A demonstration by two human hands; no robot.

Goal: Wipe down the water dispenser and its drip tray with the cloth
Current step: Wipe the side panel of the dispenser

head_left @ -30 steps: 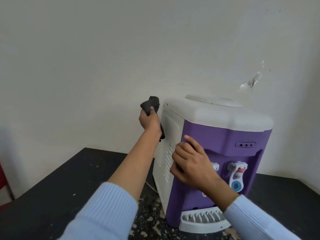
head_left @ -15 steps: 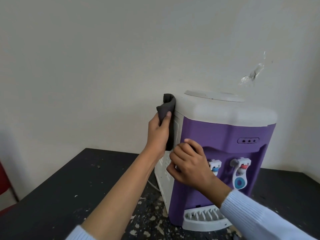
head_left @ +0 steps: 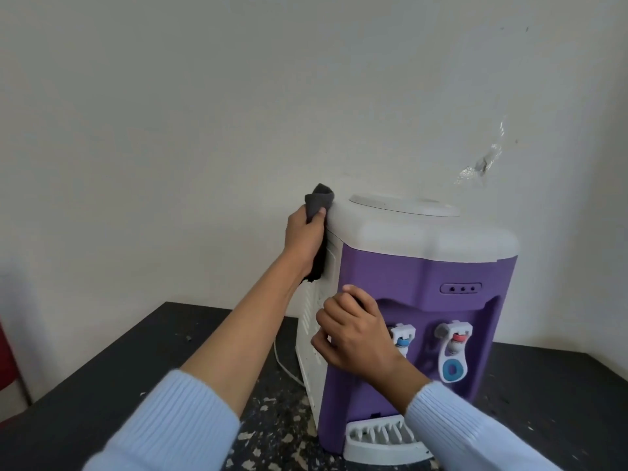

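Dark grey cloth [head_left: 317, 202] is bunched in the left hand [head_left: 304, 239], whose fingers clasp it and press it against the upper left side of the water dispenser [head_left: 407, 273], just under the white top's edge. The right hand [head_left: 356, 338] grasps the dispenser's front left corner, bent fingers on the purple face and thumb on the white vented side, beside the blue tap [head_left: 402, 338]. The dispenser stands on a dark speckled table [head_left: 136, 362] near the wall, its white drip tray [head_left: 373, 443] at the foot of the front, apart from both hands.
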